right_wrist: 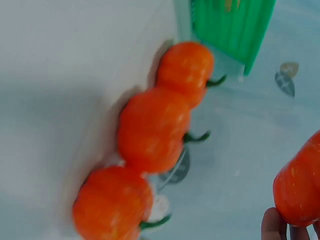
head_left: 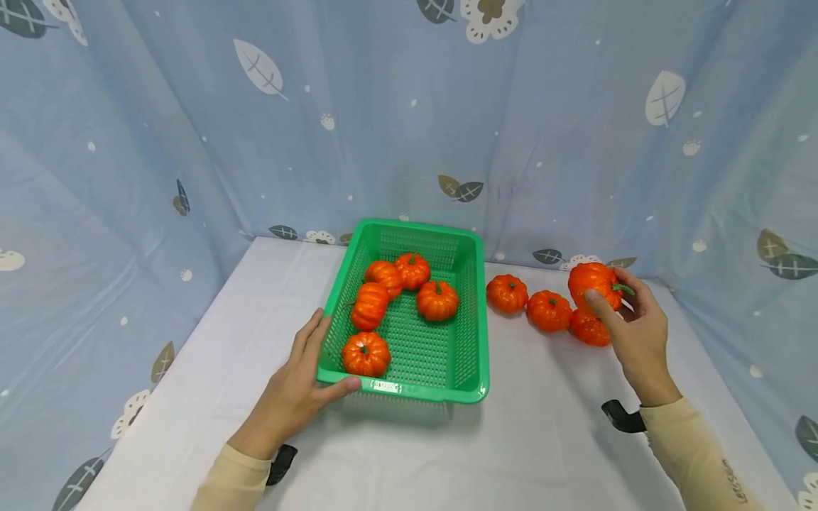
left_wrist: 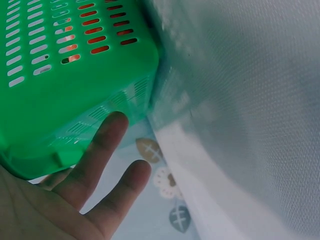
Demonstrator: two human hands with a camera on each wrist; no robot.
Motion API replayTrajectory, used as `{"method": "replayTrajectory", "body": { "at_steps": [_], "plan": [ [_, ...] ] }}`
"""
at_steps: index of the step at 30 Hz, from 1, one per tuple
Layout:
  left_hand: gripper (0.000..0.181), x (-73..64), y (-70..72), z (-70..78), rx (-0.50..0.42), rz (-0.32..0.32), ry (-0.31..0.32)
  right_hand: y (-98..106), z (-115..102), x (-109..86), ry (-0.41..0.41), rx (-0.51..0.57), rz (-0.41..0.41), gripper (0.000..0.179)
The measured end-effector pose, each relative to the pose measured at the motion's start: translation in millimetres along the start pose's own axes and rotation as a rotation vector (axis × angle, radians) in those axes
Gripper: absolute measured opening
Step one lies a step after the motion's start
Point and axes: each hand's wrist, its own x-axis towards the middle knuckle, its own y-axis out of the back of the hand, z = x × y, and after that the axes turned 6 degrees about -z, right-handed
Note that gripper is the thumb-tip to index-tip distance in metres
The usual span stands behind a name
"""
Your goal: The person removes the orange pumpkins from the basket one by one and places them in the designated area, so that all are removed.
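Observation:
My right hand (head_left: 641, 344) grips a small orange pumpkin (head_left: 589, 282) with a green stem, thumb on the near side and fingers behind. In the right wrist view this pumpkin (right_wrist: 302, 187) shows at the right edge above the fingertips. Below it in the head view lies another pumpkin (head_left: 589, 329), partly hidden, in a row with two more pumpkins (head_left: 548, 311). My left hand (head_left: 290, 401) rests at the near left corner of a green plastic basket (head_left: 473, 392), thumb on the front rim. Its fingers (left_wrist: 102, 152) stretch out straight beside the basket wall.
Several pumpkins (head_left: 437, 301) lie inside the basket, mostly towards its left and back. A white cloth (head_left: 524, 447) covers the table. Blue patterned curtain (head_left: 383, 121) hangs behind the table and along both sides.

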Motion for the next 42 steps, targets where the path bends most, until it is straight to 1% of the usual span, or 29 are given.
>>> {"method": "replayTrajectory", "body": {
  "at_steps": [2,6,10,12,18,24,27,32,37,42],
  "plan": [
    [0.107,0.1,0.0,0.2,-0.002,-0.002,0.003,7.0,4.6,-0.6,-0.028,-0.024,0.013,0.061],
    [0.107,0.7,-0.4,0.3,-0.004,-0.002,0.003,25.1,14.6,0.7,-0.109,-0.068,0.036,0.065],
    [0.107,0.7,-0.9,-0.3,-0.006,-0.003,0.004,44.6,25.2,3.4,-0.192,-0.069,0.062,0.067],
    [0.107,0.3,-0.7,-0.9,-0.006,-0.003,0.007,51.3,31.1,3.0,-0.219,-0.086,0.065,0.067],
    [0.107,-0.7,-0.1,-2.9,-0.005,0.004,0.001,58.6,50.2,-1.7,-0.252,-0.218,0.062,0.07],
    [0.106,0.2,-0.7,-1.7,-0.001,0.007,-0.003,63.2,64.0,-2.3,-0.262,-0.253,0.075,0.074],
    [0.107,-0.3,-0.5,-1.2,-0.001,0.005,-0.002,63.4,68.2,-2.4,-0.292,-0.29,0.053,0.079],
    [0.107,0.0,-0.5,-0.9,0.006,0.01,-0.009,66.0,78.4,-5.0,-0.361,-0.346,-0.018,0.086],
    [0.107,0.3,-0.5,-0.5,0.003,0.008,-0.006,69.7,89.3,-6.7,-0.375,-0.391,-0.075,0.088],
    [0.107,0.2,-1.0,-0.2,-0.004,0.009,0.002,72.6,97.4,-7.1,-0.407,-0.371,-0.123,0.09]
  ]
}}
